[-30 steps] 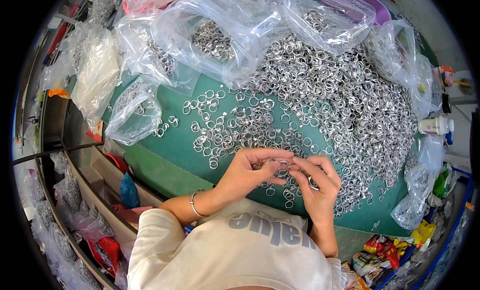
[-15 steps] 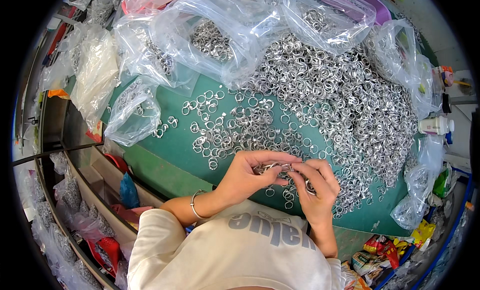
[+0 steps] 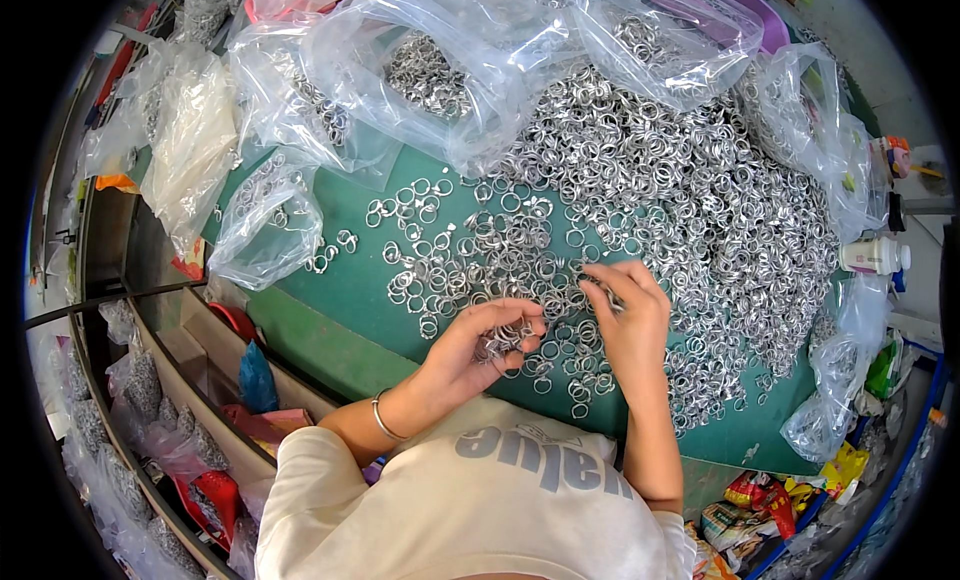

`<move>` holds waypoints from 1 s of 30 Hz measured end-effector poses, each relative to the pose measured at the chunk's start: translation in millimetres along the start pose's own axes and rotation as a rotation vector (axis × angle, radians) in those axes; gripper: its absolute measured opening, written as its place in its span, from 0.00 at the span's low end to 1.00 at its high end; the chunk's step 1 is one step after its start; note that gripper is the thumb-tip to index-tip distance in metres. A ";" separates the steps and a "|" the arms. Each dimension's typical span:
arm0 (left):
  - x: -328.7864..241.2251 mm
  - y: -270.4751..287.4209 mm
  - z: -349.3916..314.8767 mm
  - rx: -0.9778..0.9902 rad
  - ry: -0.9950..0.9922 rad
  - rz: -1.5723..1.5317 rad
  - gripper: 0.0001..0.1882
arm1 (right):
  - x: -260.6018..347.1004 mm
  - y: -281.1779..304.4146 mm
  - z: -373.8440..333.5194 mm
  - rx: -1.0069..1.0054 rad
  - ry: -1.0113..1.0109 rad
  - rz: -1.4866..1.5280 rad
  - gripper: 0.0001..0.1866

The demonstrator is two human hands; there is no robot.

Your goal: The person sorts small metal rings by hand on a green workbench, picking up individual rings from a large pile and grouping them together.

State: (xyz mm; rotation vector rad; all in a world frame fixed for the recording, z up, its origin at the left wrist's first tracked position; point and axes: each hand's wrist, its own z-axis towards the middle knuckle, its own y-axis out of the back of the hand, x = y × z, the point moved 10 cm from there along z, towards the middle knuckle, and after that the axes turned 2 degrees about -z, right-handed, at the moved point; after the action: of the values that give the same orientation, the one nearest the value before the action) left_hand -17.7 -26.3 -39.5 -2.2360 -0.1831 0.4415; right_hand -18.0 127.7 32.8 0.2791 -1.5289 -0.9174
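Observation:
My left hand [image 3: 481,352] is cupped, its curled fingers holding a clump of silvery rings [image 3: 503,341] in the palm. To its right, my right hand [image 3: 632,315] hovers above the scattered rings with thumb and index finger close together. Something small and silvery shows by those fingers, most likely a ring, though the fingers partly hide it. Beyond both hands a loose spread of metal rings [image 3: 500,245] lies on the green tabletop [image 3: 345,320]. A much larger heap of rings [image 3: 700,200] rises to the right and back.
Clear plastic bags with rings, such as a big one [image 3: 490,130] and a small one [image 3: 262,245], line the table's far and left sides. A white bottle [image 3: 873,255] is at the right edge. Drawers [image 3: 200,350] and ring-filled bags [image 3: 125,480] stand at the left.
My hands, together before, have parted. The right moved up and right over the rings; the left drew slightly down and left, its palm turned to show the clump.

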 end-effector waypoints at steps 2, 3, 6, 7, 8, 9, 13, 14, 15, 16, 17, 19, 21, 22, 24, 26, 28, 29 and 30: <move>9.2 3.6 1.7 -0.009 0.066 -0.046 0.10 | 6.3 -16.7 9.5 0.065 0.062 -0.188 0.09; 10.7 1.4 1.8 0.002 0.081 -0.061 0.10 | 12.1 -22.4 13.7 0.090 0.091 -0.272 0.06; 14.9 -2.7 2.2 0.034 0.112 -0.074 0.09 | 13.5 -43.8 21.6 0.168 0.166 -0.442 0.03; 17.7 0.5 4.3 0.046 0.113 -0.056 0.09 | 11.5 -49.5 22.9 0.188 0.188 -0.469 0.03; 19.3 3.5 5.5 0.056 0.109 -0.043 0.09 | 11.8 -49.8 23.6 0.191 0.189 -0.451 0.02; 19.6 4.0 5.6 0.070 0.102 -0.038 0.09 | 11.7 -48.9 23.5 0.193 0.189 -0.434 0.02; 15.0 4.9 5.1 0.069 0.059 -0.007 0.09 | 8.6 -23.3 22.3 0.113 0.204 0.109 0.06; 12.5 5.1 5.3 0.054 0.046 0.006 0.10 | -10.6 -28.5 19.6 0.214 -0.031 0.318 0.06; 10.1 5.1 5.8 0.044 0.027 0.023 0.10 | -24.2 -33.8 8.0 0.310 -0.273 0.524 0.06; 8.2 4.6 6.4 0.034 0.008 0.041 0.10 | -35.5 -42.5 -10.3 0.403 -0.517 0.727 0.07; 6.9 2.9 7.4 0.025 -0.009 0.062 0.10 | -34.7 -45.8 -18.7 0.410 -0.534 1.012 0.08; 6.5 -4.9 7.6 0.021 -0.017 0.101 0.10 | -39.5 -47.8 -37.2 0.406 -0.630 1.236 0.10; 5.5 -11.9 9.1 0.037 -0.058 0.175 0.10 | -38.0 -49.0 -50.0 0.408 -0.682 1.402 0.12; 5.1 -15.6 9.7 0.058 -0.095 0.227 0.10 | -38.2 -47.4 -54.1 0.398 -0.676 1.399 0.12; -2.3 -28.8 8.8 0.086 -0.217 0.418 0.12 | -37.8 -44.9 -61.2 0.378 -0.662 1.397 0.12; -12.8 -52.2 3.8 0.104 -0.390 0.693 0.14 | -35.8 -40.1 -65.8 0.355 -0.616 1.365 0.10; -16.8 -66.3 0.3 0.160 -0.570 0.839 0.14 | -33.6 -35.1 -69.9 0.336 -0.560 1.329 0.09; -16.4 -71.3 -0.7 0.182 -0.619 0.900 0.13 | -28.3 -29.6 -68.8 0.304 -0.519 1.311 0.08; -15.6 -77.3 -2.9 0.205 -0.668 0.960 0.12 | -28.1 -24.5 -69.7 0.281 -0.483 1.280 0.08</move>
State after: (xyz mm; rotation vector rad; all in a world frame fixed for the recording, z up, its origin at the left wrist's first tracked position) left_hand -29.9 17.3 25.2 -1.7684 0.5988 1.6252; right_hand 43.7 103.5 -10.3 -0.7294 -1.8257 0.2813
